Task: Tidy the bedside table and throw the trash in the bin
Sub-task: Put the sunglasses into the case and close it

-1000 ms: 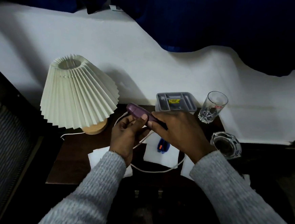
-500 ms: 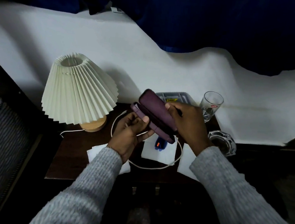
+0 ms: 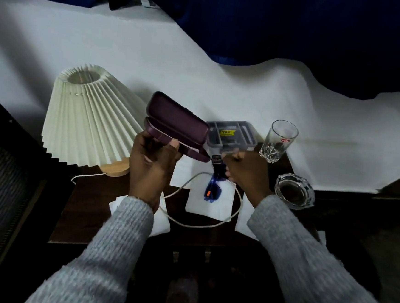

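My left hand (image 3: 152, 169) holds a purple glasses case (image 3: 177, 123) by its lower half, lid swung open, above the dark bedside table (image 3: 87, 204). My right hand (image 3: 245, 174) is down at the table with its fingers closed on the top end of blue glasses (image 3: 211, 188), which rest on a white tissue (image 3: 204, 204). Two more white tissues lie on the table, one under my left wrist (image 3: 162, 222) and one under my right forearm (image 3: 244, 217).
A pleated cream lamp (image 3: 86, 121) stands at the left, its white cable (image 3: 200, 225) looping across the tissues. A grey compartment tray (image 3: 231, 134), a drinking glass (image 3: 278, 140) and a glass ashtray (image 3: 295, 191) sit at the right. A white sheet lies behind.
The case went from shut to open. My right hand let go of its lid and dropped to the blue glasses, while my left hand lifted the case up and to the left.
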